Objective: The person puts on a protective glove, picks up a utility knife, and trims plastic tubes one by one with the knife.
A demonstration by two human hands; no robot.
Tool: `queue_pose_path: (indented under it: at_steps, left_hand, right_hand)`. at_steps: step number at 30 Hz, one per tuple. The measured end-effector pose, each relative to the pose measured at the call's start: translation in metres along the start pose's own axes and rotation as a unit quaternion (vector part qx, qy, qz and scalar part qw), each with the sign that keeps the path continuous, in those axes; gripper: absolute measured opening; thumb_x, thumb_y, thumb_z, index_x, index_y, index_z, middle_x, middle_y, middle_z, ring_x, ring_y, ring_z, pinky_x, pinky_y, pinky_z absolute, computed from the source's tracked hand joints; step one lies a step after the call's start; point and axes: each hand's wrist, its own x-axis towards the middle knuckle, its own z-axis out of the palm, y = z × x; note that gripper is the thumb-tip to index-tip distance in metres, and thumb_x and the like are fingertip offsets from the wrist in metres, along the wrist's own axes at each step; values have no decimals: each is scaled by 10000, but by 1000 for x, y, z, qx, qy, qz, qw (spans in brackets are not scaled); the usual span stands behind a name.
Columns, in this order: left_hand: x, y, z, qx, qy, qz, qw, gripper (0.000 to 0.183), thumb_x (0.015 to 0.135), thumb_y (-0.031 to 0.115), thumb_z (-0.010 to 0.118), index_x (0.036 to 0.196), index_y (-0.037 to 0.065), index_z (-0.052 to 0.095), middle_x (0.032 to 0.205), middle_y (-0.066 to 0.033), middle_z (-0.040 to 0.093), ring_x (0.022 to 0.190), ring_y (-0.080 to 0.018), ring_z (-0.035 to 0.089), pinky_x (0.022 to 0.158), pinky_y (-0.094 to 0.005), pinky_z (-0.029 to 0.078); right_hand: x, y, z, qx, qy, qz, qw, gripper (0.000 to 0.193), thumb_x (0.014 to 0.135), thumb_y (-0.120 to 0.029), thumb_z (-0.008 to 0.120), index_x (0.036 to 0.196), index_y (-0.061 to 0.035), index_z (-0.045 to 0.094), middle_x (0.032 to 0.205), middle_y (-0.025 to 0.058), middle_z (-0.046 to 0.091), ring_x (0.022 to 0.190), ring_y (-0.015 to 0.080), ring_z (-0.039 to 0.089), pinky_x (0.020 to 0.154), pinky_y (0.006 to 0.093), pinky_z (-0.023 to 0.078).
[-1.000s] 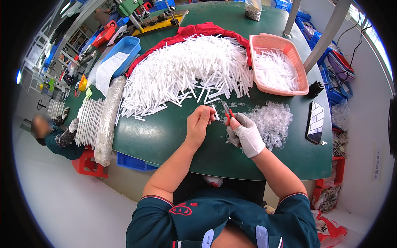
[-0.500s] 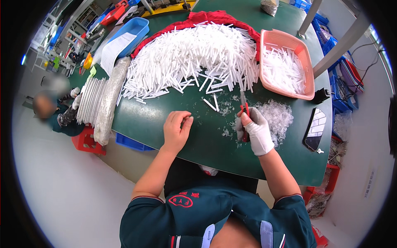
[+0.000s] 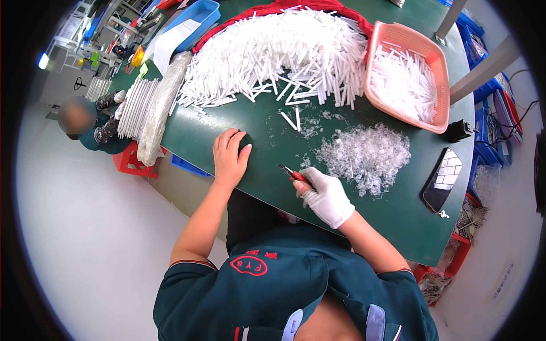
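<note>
My bare left hand (image 3: 230, 159) rests on the green table near its front edge, fingers stretched out and thumb apart, holding nothing. My right hand (image 3: 327, 199), in a whitish glove with the thumb bare, is closed round a red and black utility knife (image 3: 294, 174). Its dark tip points up and left, toward my left hand. Just beyond the glove lies a heap of clear, curly plastic scraps (image 3: 367, 159). Two loose white tubes (image 3: 290, 120) lie between that heap and a broad pile of short white tubes (image 3: 278, 54).
A red cloth (image 3: 341, 8) borders the pile. At right are a pink basket (image 3: 443, 85) of white tubes, a black box (image 3: 456, 131), a phone (image 3: 442, 181) and metal posts. A plastic-wrapped roll (image 3: 165, 111) lines the left edge; another person (image 3: 94, 122) works beyond it.
My right hand has come nearer and left with the utility knife, which now points up-left instead of straight away. My left hand has uncurled and spread on the table. The head view has shifted.
</note>
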Motion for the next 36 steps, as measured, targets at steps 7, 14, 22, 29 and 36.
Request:
queue_pose_path:
  at_steps: [7,14,22,29,36]
  left_hand:
    - [-1,-1,-1,-6,10,2,1000,312,807,200,647,1080,60,585,1131,-110,546,1037,-311,497,913,-416,391]
    - [-1,0,-2,-1,13,13,1000,294,825,185,635,1079,47,586,1112,-123,560,1022,-305,509,914,-403,394]
    - [-2,-5,-3,-24,14,2,1000,307,811,210,646,1076,62,597,1121,-113,550,1030,-313,499,911,-420,392]
    - [3,-1,1,-63,19,15,998,266,769,146,672,1025,87,631,1077,-103,569,1002,-305,523,885,-413,412]
    - [46,26,24,-211,-5,74,975,305,711,89,705,1010,86,646,1028,-88,571,962,-284,538,841,-376,450]
  right_hand:
    - [8,11,6,-20,26,1,999,216,885,-221,604,983,-29,590,743,166,626,657,331,625,616,394,490]
    - [16,21,8,34,93,-53,994,185,864,-134,618,986,2,587,931,154,617,792,291,623,705,334,494]
    - [12,10,10,41,106,-133,985,144,825,-55,643,936,14,582,1013,143,602,837,299,602,730,341,496]
    - [7,11,18,3,25,-172,985,124,843,-36,634,935,23,576,993,96,598,691,166,592,635,274,501]
    - [10,12,8,51,-29,-49,997,205,885,-97,609,1065,-1,604,965,42,595,801,97,573,721,257,484]
